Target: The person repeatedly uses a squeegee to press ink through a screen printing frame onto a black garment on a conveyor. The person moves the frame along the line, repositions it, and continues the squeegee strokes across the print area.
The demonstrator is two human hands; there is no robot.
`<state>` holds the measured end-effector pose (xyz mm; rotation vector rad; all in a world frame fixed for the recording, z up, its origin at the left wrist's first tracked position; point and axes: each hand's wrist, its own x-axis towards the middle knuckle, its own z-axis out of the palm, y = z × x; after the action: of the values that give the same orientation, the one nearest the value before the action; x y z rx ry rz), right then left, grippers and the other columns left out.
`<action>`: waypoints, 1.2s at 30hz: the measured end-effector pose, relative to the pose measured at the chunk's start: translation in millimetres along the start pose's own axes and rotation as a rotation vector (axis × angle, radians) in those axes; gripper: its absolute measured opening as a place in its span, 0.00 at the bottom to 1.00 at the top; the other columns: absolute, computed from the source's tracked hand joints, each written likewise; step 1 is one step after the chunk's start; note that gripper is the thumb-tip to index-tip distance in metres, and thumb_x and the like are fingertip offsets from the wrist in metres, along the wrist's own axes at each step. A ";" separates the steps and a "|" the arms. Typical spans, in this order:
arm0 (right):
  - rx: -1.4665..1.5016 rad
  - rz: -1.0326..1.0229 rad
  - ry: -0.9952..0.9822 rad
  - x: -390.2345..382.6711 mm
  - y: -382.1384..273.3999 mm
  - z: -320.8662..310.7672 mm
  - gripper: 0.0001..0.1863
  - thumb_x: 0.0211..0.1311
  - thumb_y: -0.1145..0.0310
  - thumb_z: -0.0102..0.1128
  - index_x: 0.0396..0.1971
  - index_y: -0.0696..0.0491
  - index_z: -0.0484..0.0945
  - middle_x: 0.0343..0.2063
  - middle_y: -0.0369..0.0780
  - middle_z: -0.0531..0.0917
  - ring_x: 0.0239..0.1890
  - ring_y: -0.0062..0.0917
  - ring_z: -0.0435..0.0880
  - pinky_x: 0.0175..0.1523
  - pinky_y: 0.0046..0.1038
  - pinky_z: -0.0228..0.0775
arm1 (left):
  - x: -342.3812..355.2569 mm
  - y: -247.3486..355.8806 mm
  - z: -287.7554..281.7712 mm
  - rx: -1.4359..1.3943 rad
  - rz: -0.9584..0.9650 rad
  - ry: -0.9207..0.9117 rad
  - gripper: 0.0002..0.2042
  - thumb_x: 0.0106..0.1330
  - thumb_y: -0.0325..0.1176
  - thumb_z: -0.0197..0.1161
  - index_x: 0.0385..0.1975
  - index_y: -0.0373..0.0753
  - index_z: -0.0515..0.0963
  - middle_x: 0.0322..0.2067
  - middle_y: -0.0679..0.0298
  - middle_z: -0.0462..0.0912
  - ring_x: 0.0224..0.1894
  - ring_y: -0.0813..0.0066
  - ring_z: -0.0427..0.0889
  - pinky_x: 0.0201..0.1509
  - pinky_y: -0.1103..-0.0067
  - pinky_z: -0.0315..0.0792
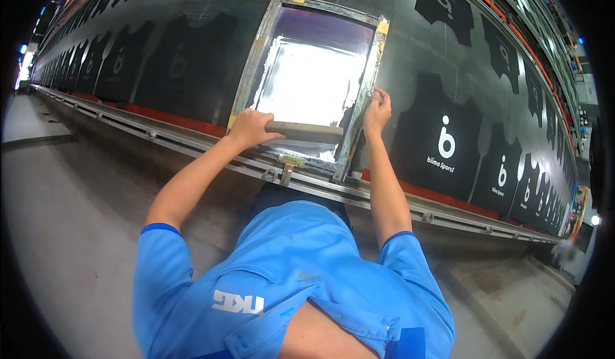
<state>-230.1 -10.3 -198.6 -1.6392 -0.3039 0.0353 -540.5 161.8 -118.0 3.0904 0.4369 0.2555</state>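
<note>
A screen-printing frame [255, 58] with taped corners lies on the long table in front of me. White ink [314, 80] covers most of its mesh, and a purple strip shows at the far end. My left hand [252, 128] is closed around the left end of a grey squeegee [311, 132], which lies across the near part of the mesh. Beyond the squeegee the ink is thick; on the near side it is thin and streaked. My right hand [377, 110] grips the frame's right side rail, its fingers bent at the edge.
Black shirt panels [442, 138] lie in rows along the table, several with white prints. A metal rail [192, 142] with small stops runs along the table's near edge, and a bracket [288, 169] at the frame's near end rests over it. The concrete floor [77, 224] lies below.
</note>
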 end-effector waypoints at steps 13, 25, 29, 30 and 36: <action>-0.160 -0.036 0.000 16.6 33.2 13.4 0.15 0.75 0.57 0.55 0.50 0.47 0.84 0.35 0.43 0.85 0.39 0.34 0.82 0.50 0.37 0.73 | 103.6 -38.2 -17.5 -0.345 -0.167 -0.685 0.43 0.38 0.64 0.82 0.46 0.30 0.87 0.43 0.45 0.89 0.46 0.56 0.89 0.54 0.65 0.80; -0.396 -0.093 -0.175 23.1 29.6 0.8 0.17 0.74 0.59 0.55 0.55 0.48 0.83 0.48 0.51 0.85 0.55 0.47 0.83 0.60 0.43 0.73 | 159.9 -76.0 -23.9 -0.077 -0.230 -0.002 0.40 0.43 0.70 0.76 0.47 0.41 0.88 0.34 0.57 0.90 0.41 0.58 0.89 0.49 0.67 0.80; -0.945 -0.304 -0.392 43.5 -12.5 -24.4 0.22 0.66 0.58 0.66 0.58 0.46 0.82 0.51 0.47 0.82 0.57 0.45 0.79 0.59 0.43 0.72 | 240.6 -109.4 -17.4 -0.019 -0.147 0.034 0.39 0.45 0.69 0.76 0.50 0.42 0.87 0.34 0.57 0.90 0.42 0.59 0.89 0.50 0.67 0.80; -1.086 -0.412 -0.427 51.0 -30.9 -21.0 0.24 0.63 0.58 0.69 0.59 0.46 0.81 0.51 0.45 0.82 0.58 0.44 0.78 0.58 0.43 0.72 | 255.2 -118.5 -16.0 -0.021 -0.144 0.015 0.39 0.45 0.69 0.76 0.50 0.42 0.87 0.34 0.57 0.90 0.42 0.59 0.89 0.50 0.67 0.80; -0.705 -0.782 -0.319 146.1 -89.6 54.4 0.31 0.45 0.59 0.81 0.53 0.49 0.85 0.48 0.44 0.84 0.54 0.42 0.81 0.56 0.41 0.75 | 302.0 -115.4 -18.2 -0.016 -0.040 -0.104 0.33 0.48 0.61 0.78 0.48 0.43 0.87 0.36 0.58 0.90 0.43 0.57 0.88 0.50 0.65 0.79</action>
<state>-116.3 79.9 -92.6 -2.0904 -1.2984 -0.4508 -289.0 355.9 -55.6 3.0572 0.4901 0.0966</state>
